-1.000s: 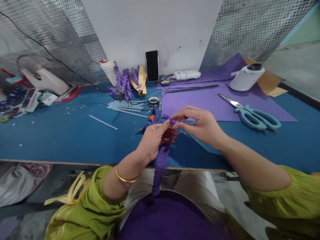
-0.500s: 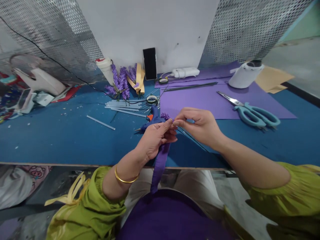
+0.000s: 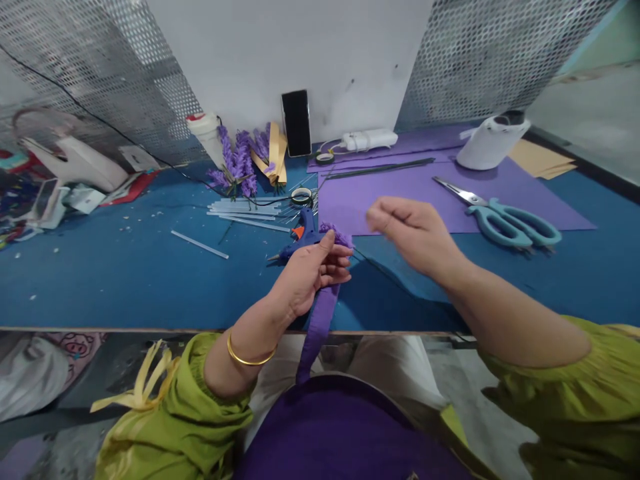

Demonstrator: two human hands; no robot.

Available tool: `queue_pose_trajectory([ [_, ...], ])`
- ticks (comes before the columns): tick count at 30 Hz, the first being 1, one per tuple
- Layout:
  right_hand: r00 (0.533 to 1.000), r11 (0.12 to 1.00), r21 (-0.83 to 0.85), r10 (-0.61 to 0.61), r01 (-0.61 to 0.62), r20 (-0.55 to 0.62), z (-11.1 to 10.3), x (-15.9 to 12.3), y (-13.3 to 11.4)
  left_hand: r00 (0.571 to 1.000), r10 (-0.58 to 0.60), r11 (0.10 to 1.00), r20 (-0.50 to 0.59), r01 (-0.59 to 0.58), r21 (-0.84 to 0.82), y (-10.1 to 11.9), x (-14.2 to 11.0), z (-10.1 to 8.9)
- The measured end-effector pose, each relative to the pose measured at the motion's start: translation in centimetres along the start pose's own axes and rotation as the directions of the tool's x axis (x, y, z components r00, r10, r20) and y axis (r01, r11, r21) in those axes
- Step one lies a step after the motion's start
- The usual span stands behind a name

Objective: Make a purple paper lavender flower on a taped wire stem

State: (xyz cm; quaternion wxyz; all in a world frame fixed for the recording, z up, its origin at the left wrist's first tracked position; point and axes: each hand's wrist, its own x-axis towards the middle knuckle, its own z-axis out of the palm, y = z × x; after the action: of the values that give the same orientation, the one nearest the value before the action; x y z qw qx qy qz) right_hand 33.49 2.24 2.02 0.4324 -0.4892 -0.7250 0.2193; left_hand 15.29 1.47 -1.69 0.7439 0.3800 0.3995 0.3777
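Note:
A long purple paper strip [image 3: 320,323] runs through my left hand [image 3: 313,270] and hangs over the table's front edge toward my lap. Its curled, fringed end [image 3: 337,233] shows just past my thumb and fingers, which are closed on it. To the right, my right hand [image 3: 415,233] is raised apart from the strip above the table, fingers curled together; whether anything is pinched in them I cannot make out. A blue glue gun [image 3: 306,230] lies right behind my left hand, partly covered by it.
Teal-handled scissors [image 3: 505,220] rest across purple sheets [image 3: 400,200] at the right. Clear glue sticks [image 3: 245,209], tape rolls [image 3: 301,195] and purple lavender-like flowers [image 3: 240,157] lie left of centre. A phone [image 3: 297,123] leans on the back panel. A black cable [image 3: 150,153] crosses at left.
My right hand has come away from the left one, moving right and slightly up. The fringed end of the strip is now more exposed, still held in my left hand.

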Motion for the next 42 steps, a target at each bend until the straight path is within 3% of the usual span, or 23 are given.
queue_pose_trajectory([
  [2,0.998,0.982,-0.179,0.045,-0.054,-0.053,-0.9,0.4,0.9,1.000,-0.005,1.000,-0.001,0.005,0.001,-0.1,0.0,-0.1],
  [5,0.990,0.875,-0.470,0.142,-0.112,0.027,-2.0,0.5,2.5,1.000,-0.003,1.000,0.013,0.003,0.024,-0.3,0.0,-0.3],
  [8,0.992,0.736,-0.677,0.083,0.003,0.094,-2.7,-0.3,3.4,1.000,0.008,0.999,0.031,-0.009,0.042,-0.4,0.0,-0.3],
  [10,0.998,0.652,-0.758,0.032,0.019,0.053,-3.1,-1.0,3.4,0.999,0.018,0.999,0.043,-0.020,0.040,-0.5,0.0,-0.3],
  [12,0.998,0.608,-0.791,0.050,-0.065,-0.044,-3.2,-1.7,3.2,0.998,0.028,0.999,0.056,-0.030,0.037,-0.5,0.0,-0.4],
  [14,0.997,0.624,-0.778,0.042,-0.075,-0.063,-3.1,-2.2,3.0,0.997,0.033,0.998,0.066,-0.036,0.045,-0.6,-0.1,-0.4],
  [16,1.000,0.694,-0.720,0.014,-0.011,-0.001,-2.6,-2.6,2.7,0.997,0.039,0.997,0.072,-0.044,0.067,-0.6,-0.2,-0.4],
  [19,0.984,0.794,-0.607,0.129,-0.028,0.123,-1.0,-3.3,2.2,0.994,0.063,0.989,0.088,-0.074,0.127,-0.7,-0.6,-0.3],
  [21,0.961,0.787,-0.615,0.199,-0.041,0.191,0.3,-3.8,1.9,0.990,0.095,0.975,0.107,-0.114,0.191,-0.8,-1.1,-0.2],
  [23,0.961,0.742,-0.671,0.194,-0.013,0.196,1.1,-4.3,1.7,0.977,0.181,0.930,0.113,-0.207,0.304,-0.9,-1.6,-0.3],
  [25,0.975,0.726,-0.687,0.162,-0.011,0.155,1.4,-4.9,1.5,0.913,0.394,0.776,0.105,-0.392,0.494,-0.7,-2.1,-0.6],
  [26,0.979,0.743,-0.670,0.144,-0.009,0.146,1.3,-5.2,1.4,0.838,0.532,0.630,0.118,-0.485,0.606,-0.5,-2.4,-0.9],
  [28,0.983,0.796,-0.604,0.090,0.026,0.160,1.0,-5.9,0.9,0.641,0.735,0.253,0.223,-0.564,0.786,0.3,-2.7,-1.6],
  [29,0.983,0.820,-0.570,0.053,0.058,0.176,0.8,-6.2,0.7,0.570,0.763,0.078,0.307,-0.552,0.830,0.8,-2.7,-2.0],
  [30,0.981,0.837,-0.539,0.013,0.095,0.194,0.6,-6.5,0.3,0.544,0.741,-0.059,0.395,-0.532,0.844,1.3,-2.8,-2.4],
  [32,0.974,0.847,-0.504,-0.065,0.170,0.219,0.5,-6.9,-0.4,0.575,0.616,-0.215,0.538,-0.534,0.818,2.4,-2.8,-3.1],
  [34,0.964,0.821,-0.518,-0.139,0.239,0.225,0.6,-7.1,-1.0,0.632,0.487,-0.245,0.603,-0.564,0.789,3.2,-2.9,-3.6],
  [38,0.939,0.728,-0.593,-0.261,0.345,0.226,1.0,-6.4,-1.6,0.732,0.380,-0.176,0.566,-0.543,0.821,3.8,-3.9,-3.9],
  [42,0.913,0.697,-0.590,-0.330,0.407,0.239,1.6,-5.7,-1.8,0.826,0.336,-0.012,0.452,-0.476,0.879,3.5,-5.2,-3.8],
])
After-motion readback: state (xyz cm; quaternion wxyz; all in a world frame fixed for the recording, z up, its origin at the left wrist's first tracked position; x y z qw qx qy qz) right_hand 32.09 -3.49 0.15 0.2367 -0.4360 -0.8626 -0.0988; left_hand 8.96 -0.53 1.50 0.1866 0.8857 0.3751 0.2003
